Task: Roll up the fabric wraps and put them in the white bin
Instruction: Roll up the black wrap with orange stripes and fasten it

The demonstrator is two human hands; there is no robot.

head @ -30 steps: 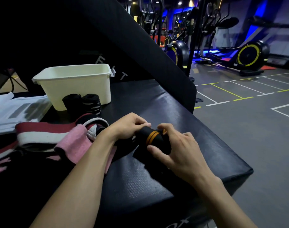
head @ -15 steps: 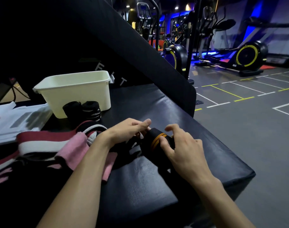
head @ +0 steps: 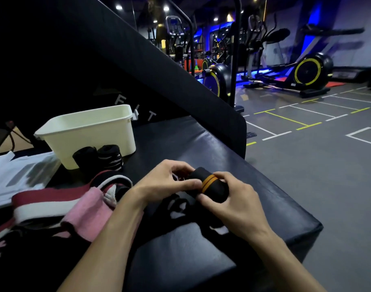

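Both hands were on the black wrap with the orange stripes [head: 210, 185], held just above the padded black table [head: 201, 245] near its front right corner. The left hand [head: 165, 182] had its fingers curled round the near end of the roll, thumb laid along the top, pinning the wound layers so they could not spring loose. The right hand [head: 233, 205] cupped the far end, fingers clenched around the roll and thumb pressed under it. By my reading that was the turning hand, with the left acting as the brake.

A loose tail of the same wrap [head: 178, 207], black with pale markings, trailed down onto the table beneath the hands, so the rolling looked nearly done but not finished. Keeping the roll low and close to the tail probably let the slack feed in without twisting.

The white bin [head: 89, 135] stood well apart at the back left. Two finished black rolls [head: 98, 158] stood on the table right against its front wall, not inside it, so they had yet to go in. Nearer the person lay unrolled wraps, a maroon and white one [head: 45, 202] and a pink one [head: 87, 213], bunched together on the left, waiting their turn. A slack grip here risked the whole roll unwinding.
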